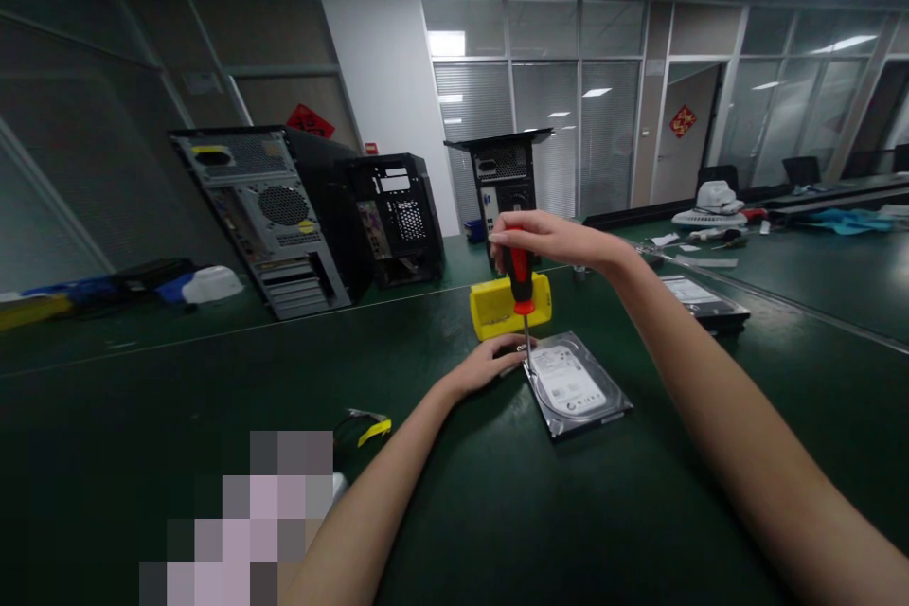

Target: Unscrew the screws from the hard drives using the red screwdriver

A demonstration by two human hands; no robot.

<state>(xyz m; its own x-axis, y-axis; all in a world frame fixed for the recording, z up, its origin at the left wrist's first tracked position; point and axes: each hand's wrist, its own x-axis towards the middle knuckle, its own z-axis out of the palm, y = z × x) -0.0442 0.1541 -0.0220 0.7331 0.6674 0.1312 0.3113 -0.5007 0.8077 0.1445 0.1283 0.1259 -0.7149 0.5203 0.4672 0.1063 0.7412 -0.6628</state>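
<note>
A silver hard drive (568, 383) with a white label lies flat on the green table. My right hand (543, 235) is closed around the red and black handle of a screwdriver (522, 279) from above. The screwdriver stands nearly upright, its shaft reaching down to the drive's left edge. My left hand (493, 360) rests low beside that same edge, thumb and fingers closed at the drive's upper left corner close to the screwdriver tip. What lies under the tip is too small to make out. Just behind stands a yellow tray (490, 311) with small bits in it.
Computer cases (284, 218) stand at the back left, with another case (504, 170) behind my right hand. More hard drives (710, 303) are stacked to the right. A yellow-tipped cable (375, 431) lies left of my left forearm. Tools and a white fan-like object (710, 208) sit far right.
</note>
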